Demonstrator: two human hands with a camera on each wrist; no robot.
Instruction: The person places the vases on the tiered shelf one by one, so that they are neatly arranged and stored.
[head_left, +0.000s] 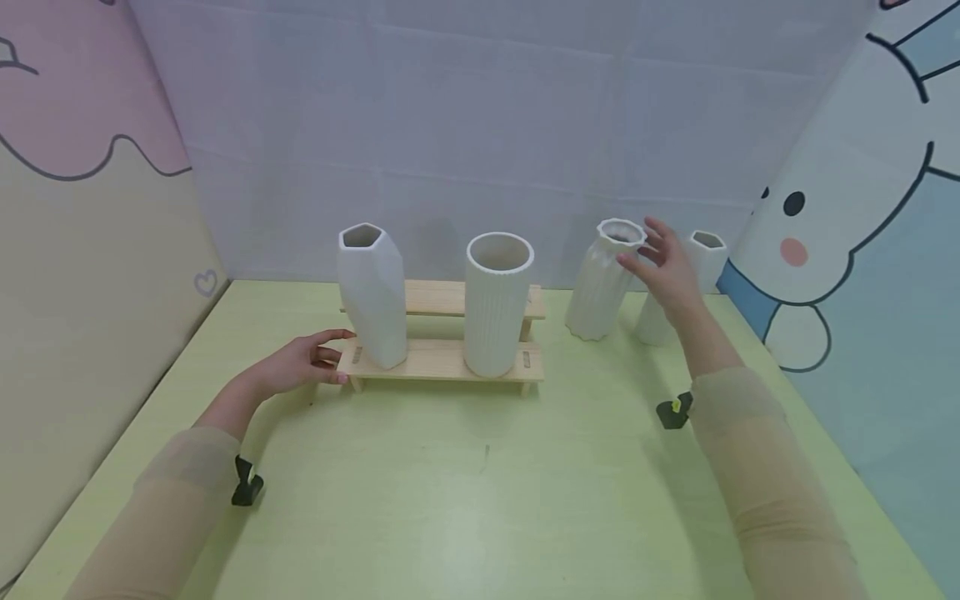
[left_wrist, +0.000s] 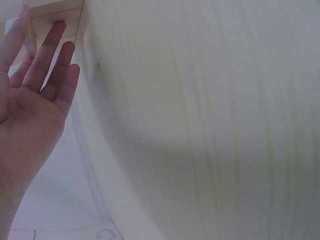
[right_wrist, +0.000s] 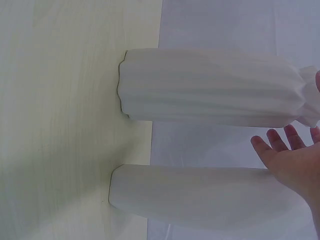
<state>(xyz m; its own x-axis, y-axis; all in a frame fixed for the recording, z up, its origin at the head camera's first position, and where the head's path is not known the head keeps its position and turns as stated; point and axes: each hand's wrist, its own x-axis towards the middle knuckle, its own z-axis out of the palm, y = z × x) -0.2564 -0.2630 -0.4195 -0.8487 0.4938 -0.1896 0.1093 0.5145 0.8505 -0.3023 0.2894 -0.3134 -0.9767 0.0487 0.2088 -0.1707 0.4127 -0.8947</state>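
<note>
We see the left hand (head_left: 303,364) at the left end of the wooden stand (head_left: 435,360), thumb and fingers gripping the edges of its lower tier. On that tier we find a faceted vase (head_left: 372,300) at left and a ribbed vase (head_left: 497,321) at right. The right hand (head_left: 667,271) hovers by the rim of the ruffled vase (head_left: 597,287), its fingers spread loosely; whether they touch, we cannot tell. That vase stands on the desk (head_left: 450,483), right of the stand, beside a smaller vase (head_left: 711,267).
</note>
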